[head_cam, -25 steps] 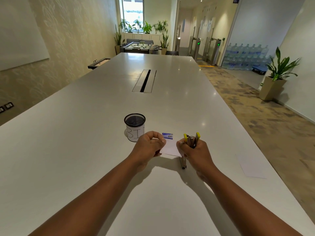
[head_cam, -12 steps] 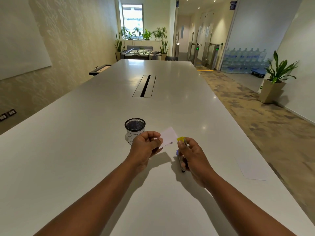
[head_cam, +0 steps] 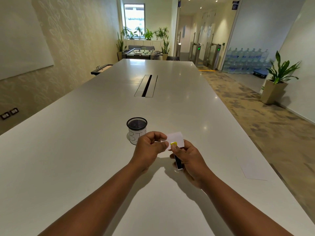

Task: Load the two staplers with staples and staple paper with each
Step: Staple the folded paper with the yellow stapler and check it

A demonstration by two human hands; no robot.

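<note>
Table [head_cam: 85,159]: it is carrying everything here, a long, pale, glossy top; thin paper lying flat on it is likely sliding easily and is best lifted by an edge.
Loose sheet [head_cam: 252,169]: it is lying flat near the table's right edge, well apart from both hands; light and floppy, it would be buckling if pushed rather than lifted by a corner.
Mesh cup [head_cam: 136,129]: it is standing upright just beyond the left hand, black mesh above a white hand-lettered label; probably light and easy to tip.
Left hand [head_cam: 150,149]: its fingers are curling loosely with thumb and forefinger drawing near the paper slip's left edge; whether its grip is actually pinching the slip cannot be told.
Right hand [head_cam: 190,159]: its grip is wrapping round the stapler's body, thumb lying near the yellow tip.
Paper slip [head_cam: 176,138]: it is being held off the table between the hands, its lower edge at the stapler's front end; thin and limp, so it is best held close to the stapling point.
Stapler [head_cam: 177,161]: small, dark and yellow-tipped, it is being held in the air; seemingly rigid, light, somewhat slick, best squeezed across top and base.
</note>
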